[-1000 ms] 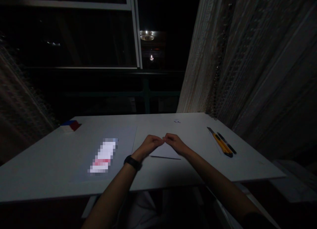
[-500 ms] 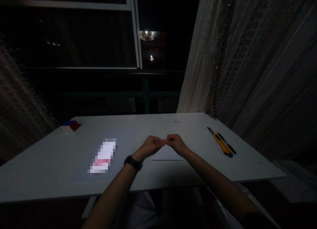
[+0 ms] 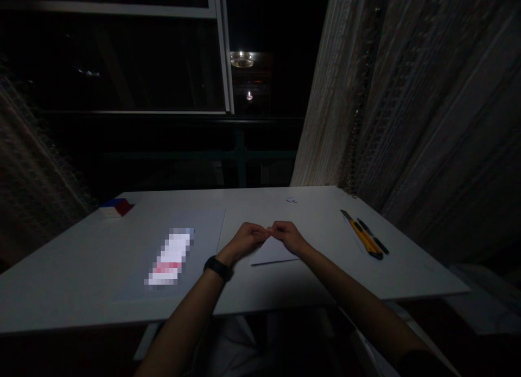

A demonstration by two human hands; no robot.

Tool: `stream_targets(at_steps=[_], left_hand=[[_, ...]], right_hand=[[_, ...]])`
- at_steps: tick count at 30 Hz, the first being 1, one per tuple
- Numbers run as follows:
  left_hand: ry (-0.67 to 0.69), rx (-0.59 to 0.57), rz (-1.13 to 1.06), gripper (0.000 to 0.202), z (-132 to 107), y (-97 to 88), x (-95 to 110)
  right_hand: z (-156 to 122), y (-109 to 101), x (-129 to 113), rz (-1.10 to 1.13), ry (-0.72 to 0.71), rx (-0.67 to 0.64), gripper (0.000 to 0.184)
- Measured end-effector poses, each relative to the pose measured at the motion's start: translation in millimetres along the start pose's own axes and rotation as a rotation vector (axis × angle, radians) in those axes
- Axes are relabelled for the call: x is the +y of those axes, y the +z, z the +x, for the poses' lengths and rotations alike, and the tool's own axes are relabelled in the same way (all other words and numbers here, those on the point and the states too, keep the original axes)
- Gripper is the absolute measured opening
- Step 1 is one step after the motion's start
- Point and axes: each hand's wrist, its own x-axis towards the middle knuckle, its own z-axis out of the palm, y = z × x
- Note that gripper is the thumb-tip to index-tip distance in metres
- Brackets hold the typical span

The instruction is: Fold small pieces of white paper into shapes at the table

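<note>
A white sheet of paper (image 3: 274,252), seemingly folded to a point at its far end, lies on the white table between my forearms. My left hand (image 3: 249,238), with a dark watch (image 3: 218,268) on its wrist, pinches the paper's far tip. From the other side my right hand (image 3: 288,236) pinches the same tip, so the fingertips of both hands meet there. The fingers hide the tip itself. The paper's near edge runs slightly tilted, its right end partly behind my right wrist.
On the left, a lit phone (image 3: 171,256) with a blurred screen lies on a larger pale sheet (image 3: 212,230). A coloured cube (image 3: 116,207) sits at the far left. To the right are a yellow box cutter (image 3: 363,236) and a black pen (image 3: 373,236). Small paper scraps (image 3: 291,200) lie near the back edge.
The paper has turned slightly, its near edge now rising toward the right instead of lying level. Both hands stay at the tip, almost unmoved.
</note>
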Motion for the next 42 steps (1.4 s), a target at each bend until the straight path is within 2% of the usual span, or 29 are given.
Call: stream_targets(at_steps=[5, 16, 22, 28, 32, 36, 39, 42], left_hand=[[-0.031, 0.004, 0.047, 0.030, -2, 0.6, 5], [-0.048, -0.003, -0.064, 0.021, -4, 1.5, 9], [-0.063, -0.009, 0.013, 0.022, -5, -1.0, 10], [-0.064, -0.127, -0.088, 0.027, -4, -2.0, 10], [-0.064, -0.144, -0.125, 0.026, -3, -3.6, 8], [-0.079, -0.105, -0.190, 0.026, -2, -7.1, 7], [-0.082, -0.033, -0.212, 0.025, -1, -9.9, 7], [-0.057, 0.088, -0.195, 0.030, -1, -9.3, 10]], right_hand=[[1, -4, -5, -0.042, -0.014, 0.016, 0.038], [2, -16, -14, -0.043, -0.014, 0.000, 0.037], [6, -29, -18, 0.065, 0.010, 0.087, 0.039], [10, -46, -16, 0.188, 0.054, 0.156, 0.038], [12, -54, -16, 0.249, 0.088, 0.210, 0.035], [13, -66, -15, 0.300, 0.103, 0.296, 0.035], [13, -73, -13, 0.270, 0.112, 0.362, 0.037], [12, -66, -9, 0.173, 0.108, 0.357, 0.041]])
